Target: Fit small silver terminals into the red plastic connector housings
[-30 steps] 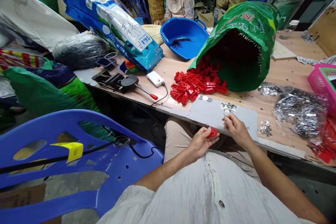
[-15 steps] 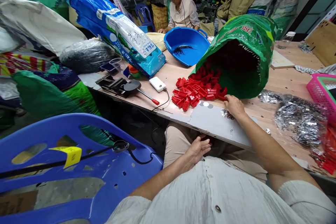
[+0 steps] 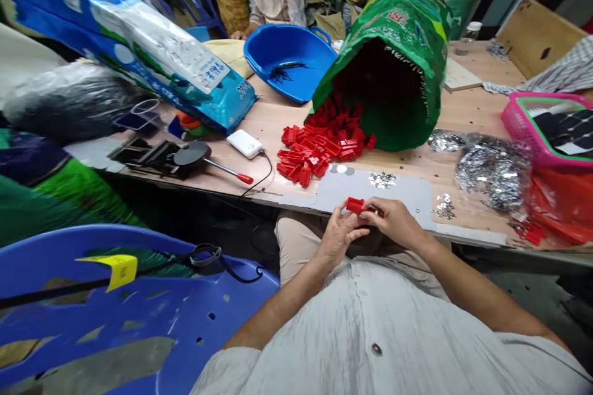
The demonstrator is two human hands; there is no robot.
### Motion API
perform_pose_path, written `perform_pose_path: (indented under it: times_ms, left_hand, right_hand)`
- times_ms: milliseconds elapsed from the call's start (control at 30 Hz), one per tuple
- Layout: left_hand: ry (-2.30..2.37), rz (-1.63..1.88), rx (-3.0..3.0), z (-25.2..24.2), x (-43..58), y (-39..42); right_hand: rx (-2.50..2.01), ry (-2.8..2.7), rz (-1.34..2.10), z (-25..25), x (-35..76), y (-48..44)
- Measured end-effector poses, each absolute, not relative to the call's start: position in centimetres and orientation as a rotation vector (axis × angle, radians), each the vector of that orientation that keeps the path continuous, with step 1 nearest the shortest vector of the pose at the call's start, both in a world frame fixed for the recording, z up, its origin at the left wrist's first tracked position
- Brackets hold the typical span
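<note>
Right hand [image 3: 393, 222] back from the pile [image 3: 319, 148], meeting left hand [image 3: 338, 237] at the table [image 3: 273, 123] edge. Both sets of fingers pinch one red clip [image 3: 355, 205] above the lap. Step: two-handed handling of the clip; fine work calls for a steady pinch.

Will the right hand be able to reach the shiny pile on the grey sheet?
Probably yes. The shiny pile lies just past the right hand, only bare grey sheet between, though it and the left hand hold a red clip.
</note>
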State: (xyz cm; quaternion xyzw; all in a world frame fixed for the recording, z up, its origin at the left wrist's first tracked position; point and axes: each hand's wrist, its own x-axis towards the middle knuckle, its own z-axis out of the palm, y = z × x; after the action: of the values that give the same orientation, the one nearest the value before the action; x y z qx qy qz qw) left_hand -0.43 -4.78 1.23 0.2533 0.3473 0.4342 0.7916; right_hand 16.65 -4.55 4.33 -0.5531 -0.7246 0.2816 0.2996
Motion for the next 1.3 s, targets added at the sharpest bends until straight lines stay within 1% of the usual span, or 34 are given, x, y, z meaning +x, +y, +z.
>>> perform_pose_path:
  times_ms: [133,233,267,367,433,500,600,767,1000,1200,1233,1300]
  left_hand:
    - [0.803,0.942,0.583,1.1,0.4,-5.0]
    - [0.81,0.903,0.604,1.0,0.3,-5.3]
    - [0.816,0.9,0.605,1.1,0.2,-5.4]
    - [0.835,0.921,0.591,1.1,-0.1,-5.5]
    - [0.833,0.938,0.598,1.1,-0.1,-5.5]
    - [0.826,0.948,0.642,1.0,0.1,-5.6]
    - [0.847,0.966,0.737,1.2,0.6,-5.6]
    - [0.918,1.051,0.889,2.0,0.9,-5.8]
    - [0.937,1.092,1.243,1.9,0.1,-5.8]
    - [0.978,1.143,1.548,1.6,0.0,-5.8]
    - [0.976,1.16,1.58,1.6,0.0,-5.8]
    - [0.983,1.191,1.642,1.8,0.3,-5.8]
  right_hand:
    - [-1.424,-1.912,0.825,4.1,16.7,-7.4]
    - [-1.517,-1.762,0.894,3.8,19.6,-7.9]
    - [-1.595,-1.709,0.839,3.7,21.1,-7.9]
    - [-1.892,-1.585,0.472,3.0,26.5,-7.6]
    - [-2.108,-1.568,0.178,2.5,29.9,-7.4]
    - [-2.242,-1.615,0.01,2.1,32.2,-7.2]
    - [-2.365,-1.656,-0.058,1.6,33.6,-6.6]
    - [-2.489,-1.716,-0.036,1.4,33.3,-5.5]
    - [-2.516,-1.748,-0.016,1.3,33.5,-5.5]
    - [-2.268,-1.728,-0.149,2.0,33.3,-5.9]
    - [-2.19,-1.709,-0.116,2.3,32.8,-5.9]
    - [-2.027,-1.66,0.069,3.0,31.3,-6.2]
